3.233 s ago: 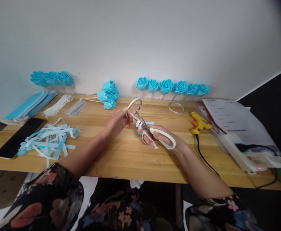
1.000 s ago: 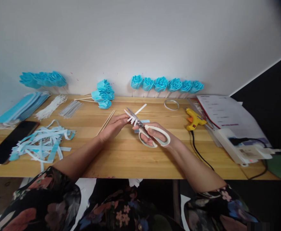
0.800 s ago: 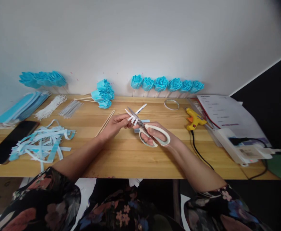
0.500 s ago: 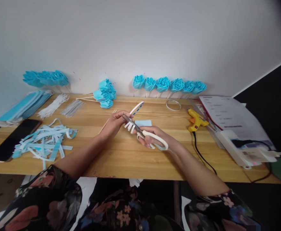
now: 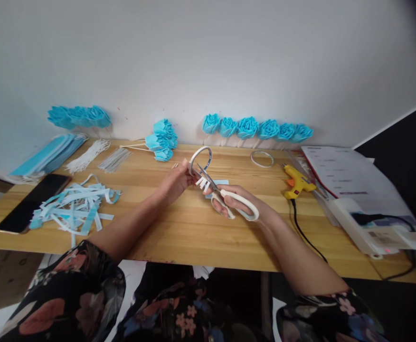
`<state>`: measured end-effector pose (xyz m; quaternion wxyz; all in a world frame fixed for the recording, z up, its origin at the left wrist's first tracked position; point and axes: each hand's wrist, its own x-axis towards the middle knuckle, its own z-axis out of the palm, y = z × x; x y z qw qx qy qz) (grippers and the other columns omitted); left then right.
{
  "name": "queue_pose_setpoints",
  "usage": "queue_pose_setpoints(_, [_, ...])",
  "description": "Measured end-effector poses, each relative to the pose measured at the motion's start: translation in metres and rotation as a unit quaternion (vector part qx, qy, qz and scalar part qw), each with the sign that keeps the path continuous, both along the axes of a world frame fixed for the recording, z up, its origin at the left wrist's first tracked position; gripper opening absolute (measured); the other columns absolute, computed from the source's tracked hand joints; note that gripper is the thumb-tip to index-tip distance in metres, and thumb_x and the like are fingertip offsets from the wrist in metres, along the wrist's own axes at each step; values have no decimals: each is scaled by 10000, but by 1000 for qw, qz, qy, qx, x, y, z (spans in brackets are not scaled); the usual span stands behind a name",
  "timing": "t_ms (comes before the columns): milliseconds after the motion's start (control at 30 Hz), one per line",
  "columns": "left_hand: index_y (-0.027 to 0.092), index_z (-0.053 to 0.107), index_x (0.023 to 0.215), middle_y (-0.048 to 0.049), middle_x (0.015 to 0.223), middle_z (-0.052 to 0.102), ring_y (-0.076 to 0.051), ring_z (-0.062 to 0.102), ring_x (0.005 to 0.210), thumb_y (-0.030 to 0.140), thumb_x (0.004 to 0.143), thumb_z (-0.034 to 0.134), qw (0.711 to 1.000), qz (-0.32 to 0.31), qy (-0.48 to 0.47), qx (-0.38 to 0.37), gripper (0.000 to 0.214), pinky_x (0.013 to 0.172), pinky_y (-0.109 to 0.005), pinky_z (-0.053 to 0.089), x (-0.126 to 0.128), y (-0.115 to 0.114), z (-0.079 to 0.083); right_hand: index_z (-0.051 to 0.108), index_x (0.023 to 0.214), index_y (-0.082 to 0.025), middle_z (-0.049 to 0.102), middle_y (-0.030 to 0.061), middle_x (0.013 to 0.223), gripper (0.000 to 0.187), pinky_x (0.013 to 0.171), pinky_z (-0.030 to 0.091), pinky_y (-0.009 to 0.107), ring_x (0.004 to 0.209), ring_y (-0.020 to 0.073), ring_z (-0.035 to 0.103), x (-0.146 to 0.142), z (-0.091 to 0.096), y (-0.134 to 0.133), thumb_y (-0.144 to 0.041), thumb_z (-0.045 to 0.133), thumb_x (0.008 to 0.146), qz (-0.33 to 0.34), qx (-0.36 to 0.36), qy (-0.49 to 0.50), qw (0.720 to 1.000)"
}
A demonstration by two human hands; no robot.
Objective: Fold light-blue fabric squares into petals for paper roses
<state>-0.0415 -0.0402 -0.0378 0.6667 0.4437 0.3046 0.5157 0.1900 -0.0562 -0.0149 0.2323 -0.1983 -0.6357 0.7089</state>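
Note:
My left hand [image 5: 179, 183] is closed on a roll of tape [image 5: 201, 151], a thin white ring standing upright above the fingertips. My right hand [image 5: 234, 202] has its fingers through the cream handles of a pair of scissors [image 5: 211, 179]. The blades are apart and point up and left, with one near the tape ring. Several short white strips [image 5: 203, 183] hang by the blades beside my right fingertips; what holds them is hard to see. A light blue piece [image 5: 222, 182] lies on the table behind the scissors, partly covered.
Blue flowers on sticks [image 5: 247, 127] lean along the wall, with more lying nearby [image 5: 162, 140]. To the left are face masks [image 5: 49, 154], white cords [image 5: 89, 156], thin wires [image 5: 115, 160], a phone [image 5: 33, 202] and cut strips [image 5: 74, 204]. A yellow glue gun [image 5: 298, 183] and power strip [image 5: 361, 228] sit right.
The scissors have opened and drawn a little away from my left hand. The tape roll has turned, so its ring now shows rounder. The view has shifted slightly.

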Motion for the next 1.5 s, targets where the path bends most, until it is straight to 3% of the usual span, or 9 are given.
queue_pose_setpoints(267, [132, 664, 826, -57, 745, 649, -164, 596, 701, 727, 760, 697, 997, -49, 24, 61, 600, 684, -298, 468, 4, -3, -6, 633, 1203, -145, 591, -1, 764, 606, 475, 395, 189, 577, 71, 513, -1, -3, 0, -640, 661, 855, -4, -10, 8, 1000])
queue_pose_setpoints(433, [114, 661, 822, -60, 759, 634, -162, 589, 717, 720, 713, 744, 995, -44, 58, 64, 622, 699, -306, 461, 5, -5, -7, 641, 1189, -147, 588, -2, 761, 588, 468, 395, 190, 565, 71, 513, -2, -4, -1, -634, 659, 860, -9, -14, 26, 1000])
queue_pose_setpoints(833, [120, 700, 900, -78, 839, 669, -174, 617, 760, 710, 741, 725, 993, -39, 84, 78, 612, 750, -314, 492, 2, -3, -15, 646, 1163, -127, 570, -20, 701, 644, 416, 344, 180, 491, 58, 468, -2, -2, -3, -654, 710, 800, -36, -64, 14, 997])
queue_pose_setpoints(1000, [134, 708, 937, -83, 886, 680, -177, 629, 793, 679, 799, 693, 990, -57, 86, 93, 562, 773, -313, 497, -1, -1, -22, 649, 1166, -146, 566, -31, 674, 581, 387, 307, 171, 450, 46, 434, -2, -6, -2, -624, 689, 837, -33, -63, 33, 997])
queue_pose_setpoints(1167, [131, 709, 946, -90, 887, 675, -186, 634, 811, 598, 847, 691, 993, -62, 61, 84, 478, 777, -320, 503, 0, -3, -14, 654, 1161, -143, 549, -43, 644, 532, 377, 293, 171, 426, 42, 408, -3, -8, -1, -588, 668, 871, -41, -65, 56, 995])
queue_pose_setpoints(1367, [135, 732, 1023, -127, 985, 714, -243, 666, 920, 563, 846, 681, 994, -90, -12, 65, 466, 911, -397, 511, 3, -6, -1, 663, 1144, -134, 539, -48, 629, 526, 385, 281, 175, 439, 43, 403, -4, -3, -2, -577, 690, 861, -42, -63, 69, 995])
queue_pose_setpoints(1500, [145, 747, 1022, -113, 985, 732, -237, 677, 936, 448, 840, 732, 996, -76, 5, 47, 354, 944, -389, 497, 3, -7, -2, 666, 1149, -128, 528, -51, 620, 529, 385, 272, 176, 439, 42, 406, -4, -2, -2, -579, 675, 873, -43, -51, 67, 995])
